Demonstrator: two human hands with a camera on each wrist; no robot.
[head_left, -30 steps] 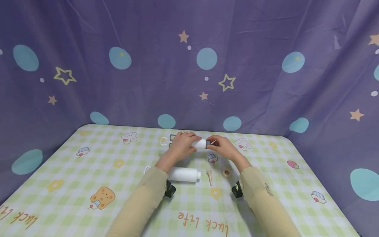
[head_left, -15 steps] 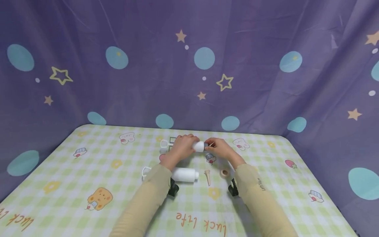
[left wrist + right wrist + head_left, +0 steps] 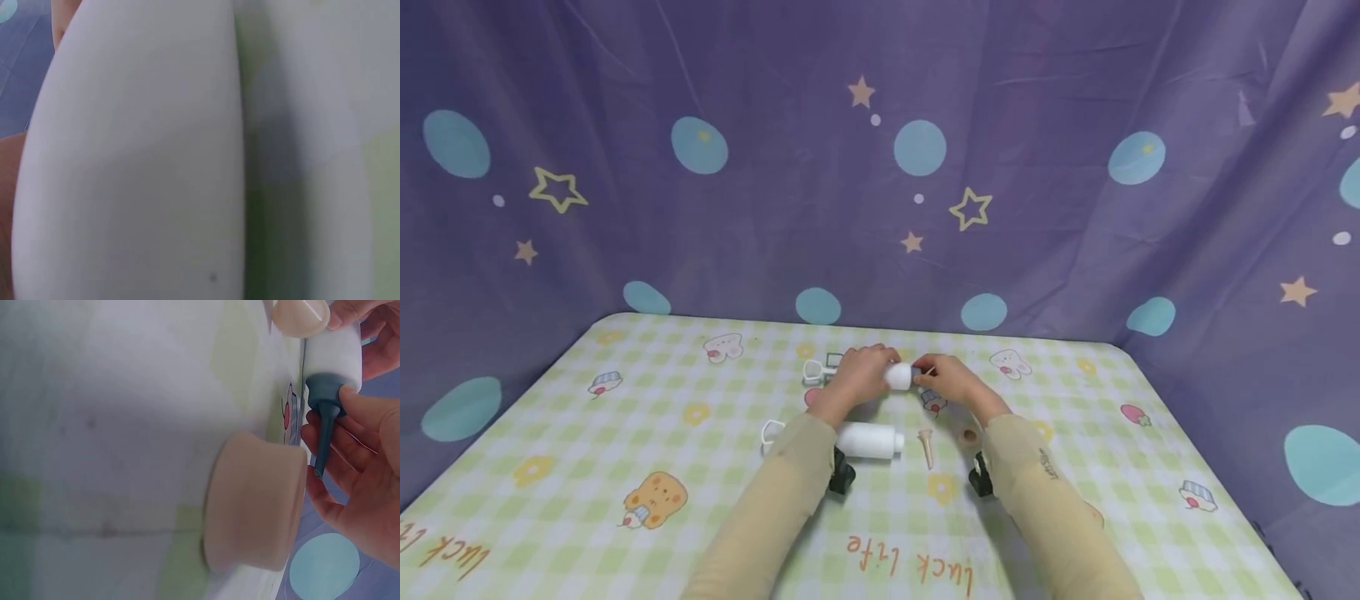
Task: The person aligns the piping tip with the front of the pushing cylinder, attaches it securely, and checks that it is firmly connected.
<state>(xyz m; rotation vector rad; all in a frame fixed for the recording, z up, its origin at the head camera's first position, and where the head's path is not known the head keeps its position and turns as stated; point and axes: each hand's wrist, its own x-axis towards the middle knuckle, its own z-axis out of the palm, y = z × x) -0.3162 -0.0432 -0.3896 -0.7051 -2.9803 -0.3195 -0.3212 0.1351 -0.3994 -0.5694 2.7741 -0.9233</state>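
My left hand [image 3: 861, 375] grips a white squeeze bottle [image 3: 898, 377] lying on its side, low over the far part of the table. At the bottle's right end sits a dark blue-grey nozzle cap [image 3: 325, 390]. My right hand [image 3: 953, 379] pinches this cap between thumb and fingers, and its tapered spout points into the palm. A second white bottle [image 3: 868, 441] lies nearer, partly under my left sleeve, and fills much of the left wrist view. To its right are a beige nozzle [image 3: 927, 448] and a beige ring [image 3: 969, 436].
A light green checked tablecloth [image 3: 715, 467] with printed pictures covers the table. White loops [image 3: 813, 372] and a dark rectangular outline [image 3: 834, 359] show left of my left hand. A purple curtain [image 3: 760, 208] hangs behind the far edge.
Both hands and the gripped bottle have shifted slightly left and nearer to me, and my right forearm has swung inward. The second bottle and the beige pieces stay in place.
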